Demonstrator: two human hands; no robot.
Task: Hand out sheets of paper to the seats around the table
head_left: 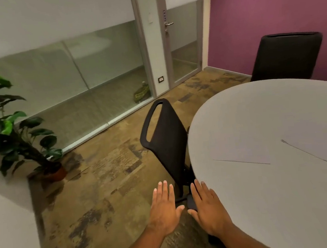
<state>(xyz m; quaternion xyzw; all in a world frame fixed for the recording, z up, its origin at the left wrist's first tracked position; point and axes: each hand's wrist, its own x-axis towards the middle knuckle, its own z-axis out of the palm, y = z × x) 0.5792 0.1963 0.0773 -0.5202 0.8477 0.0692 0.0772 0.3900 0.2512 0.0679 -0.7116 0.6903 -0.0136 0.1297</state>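
Observation:
Two white sheets of paper lie flat on the round white table. One sheet is in front of the near black chair, the other sheet is further right. My left hand hovers palm down over the carpet, fingers spread, holding nothing. My right hand is also flat and empty, at the table's left edge beside the near chair's base. A second black chair stands behind the table by the purple wall.
A potted plant stands at the left by a white wall corner. A glass partition and a glass door close the far side. Patterned carpet lies between the plant and the near chair.

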